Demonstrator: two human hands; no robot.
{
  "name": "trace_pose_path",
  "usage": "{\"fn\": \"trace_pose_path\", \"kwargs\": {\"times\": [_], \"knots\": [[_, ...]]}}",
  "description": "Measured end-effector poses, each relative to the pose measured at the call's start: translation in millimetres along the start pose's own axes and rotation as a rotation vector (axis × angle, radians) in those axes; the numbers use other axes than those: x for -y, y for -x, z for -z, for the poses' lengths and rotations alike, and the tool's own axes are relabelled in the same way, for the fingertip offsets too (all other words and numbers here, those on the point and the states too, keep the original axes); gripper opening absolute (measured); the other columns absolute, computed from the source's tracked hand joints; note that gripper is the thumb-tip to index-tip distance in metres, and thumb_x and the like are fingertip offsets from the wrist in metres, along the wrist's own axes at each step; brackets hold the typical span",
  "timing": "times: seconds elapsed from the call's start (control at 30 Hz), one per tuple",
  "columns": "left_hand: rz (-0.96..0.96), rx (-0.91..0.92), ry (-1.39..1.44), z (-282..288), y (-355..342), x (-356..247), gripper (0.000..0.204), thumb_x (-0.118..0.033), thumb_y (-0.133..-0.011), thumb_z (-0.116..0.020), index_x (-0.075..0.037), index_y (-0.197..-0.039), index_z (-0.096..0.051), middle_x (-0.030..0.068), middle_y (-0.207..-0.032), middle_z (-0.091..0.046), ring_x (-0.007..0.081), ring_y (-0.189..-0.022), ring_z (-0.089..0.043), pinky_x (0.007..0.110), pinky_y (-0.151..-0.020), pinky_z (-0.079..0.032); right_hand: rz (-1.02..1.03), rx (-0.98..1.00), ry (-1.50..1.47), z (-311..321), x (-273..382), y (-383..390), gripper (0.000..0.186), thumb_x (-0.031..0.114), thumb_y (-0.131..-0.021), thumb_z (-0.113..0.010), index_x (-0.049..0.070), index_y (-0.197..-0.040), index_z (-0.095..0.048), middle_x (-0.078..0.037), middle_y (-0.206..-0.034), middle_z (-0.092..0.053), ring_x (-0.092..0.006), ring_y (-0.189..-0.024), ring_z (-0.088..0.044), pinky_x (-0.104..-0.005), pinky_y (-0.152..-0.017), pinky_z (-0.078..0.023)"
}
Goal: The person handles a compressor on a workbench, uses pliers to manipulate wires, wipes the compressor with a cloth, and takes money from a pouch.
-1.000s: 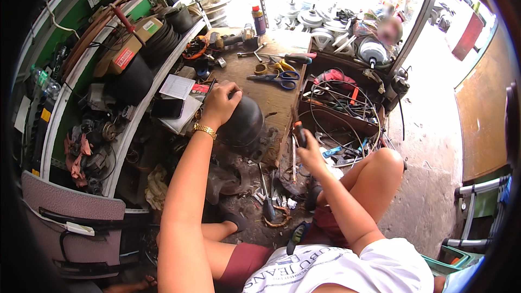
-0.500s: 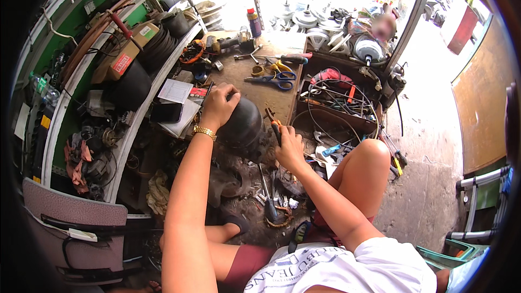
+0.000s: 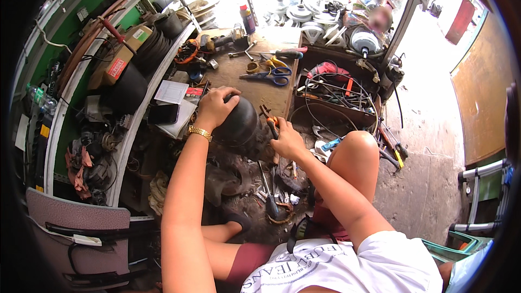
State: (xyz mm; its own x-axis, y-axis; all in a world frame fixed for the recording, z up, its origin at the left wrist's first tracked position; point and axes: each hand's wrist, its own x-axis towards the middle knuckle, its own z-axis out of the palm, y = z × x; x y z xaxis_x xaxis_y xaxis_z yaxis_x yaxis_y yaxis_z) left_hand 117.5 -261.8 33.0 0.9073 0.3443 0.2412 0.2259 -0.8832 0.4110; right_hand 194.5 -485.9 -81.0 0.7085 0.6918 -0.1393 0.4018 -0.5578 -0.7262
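In the head view, the left hand (image 3: 216,107) lies over the top of a black dome (image 3: 240,123), fingers bent against it; whether it grips cannot be told. A gold band (image 3: 200,132) circles that wrist. The dome is at the near edge of the wooden surface (image 3: 225,70); what bears it is hidden.

The right hand (image 3: 287,140) is closed around the handles of orange-and-black pliers (image 3: 271,123), held near the surface's near right corner, just beside the dome, their jaws parted and pointing away from the person.

Along the surface's right edge lie blue scissors (image 3: 267,76), with yellow snips (image 3: 275,63) just beyond. A screwdriver (image 3: 287,54) lies near the far right corner, and a spray can (image 3: 247,20) stands at the far edge. By the left edge, a phone (image 3: 164,113) lies beside a white sheet (image 3: 172,91). Past the right edge sits a toolbox (image 3: 332,110).
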Motion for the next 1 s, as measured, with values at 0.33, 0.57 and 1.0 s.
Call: {"fn": "trace_pose_path", "kwargs": {"times": [0.33, 0.57, 1.0], "knots": [[-0.036, -0.010, 0.057, 1, 2, 2, 0.029, -0.032, -0.086, -0.063, -0.011, -0.102, -0.074, 0.0096, -0.107, -0.072, 0.0308, -0.103, -0.063, 0.042, -0.093, -0.050, -0.013, 0.216, -0.112, 20, -8, -9, 0.073, 0.032, -0.070, -0.070, 0.001, -0.130, -0.043, -0.028, -0.125, -0.057, -0.0440, -0.117, -0.057, -0.0483, -0.098, -0.045], [-0.077, 0.019, 0.066, 5, 0, -3, 0.033, -0.031, -0.084, -0.061, -0.007, -0.103, -0.073, 0.0116, -0.106, -0.072, 0.0311, -0.103, -0.063, 0.040, -0.094, -0.048, -0.085, 0.368, -0.233, 31, -10, -14, 0.076, 0.033, -0.065, -0.074, 0.001, -0.127, -0.043, -0.025, -0.108, -0.064, -0.0400, -0.104, -0.062, -0.0436, -0.093, -0.046], [-0.097, 0.017, 0.067, 9, -3, -4, 0.036, -0.036, -0.081, -0.062, -0.008, -0.101, -0.073, 0.0113, -0.106, -0.072, 0.0331, -0.103, -0.062, 0.042, -0.092, -0.049, -0.079, 0.425, -0.537, 16, -25, -22, 0.070, 0.022, -0.063, -0.075, 0.004, -0.125, -0.047, -0.009, -0.082, -0.064, -0.0203, -0.077, -0.064, -0.0334, -0.071, -0.050]]}}
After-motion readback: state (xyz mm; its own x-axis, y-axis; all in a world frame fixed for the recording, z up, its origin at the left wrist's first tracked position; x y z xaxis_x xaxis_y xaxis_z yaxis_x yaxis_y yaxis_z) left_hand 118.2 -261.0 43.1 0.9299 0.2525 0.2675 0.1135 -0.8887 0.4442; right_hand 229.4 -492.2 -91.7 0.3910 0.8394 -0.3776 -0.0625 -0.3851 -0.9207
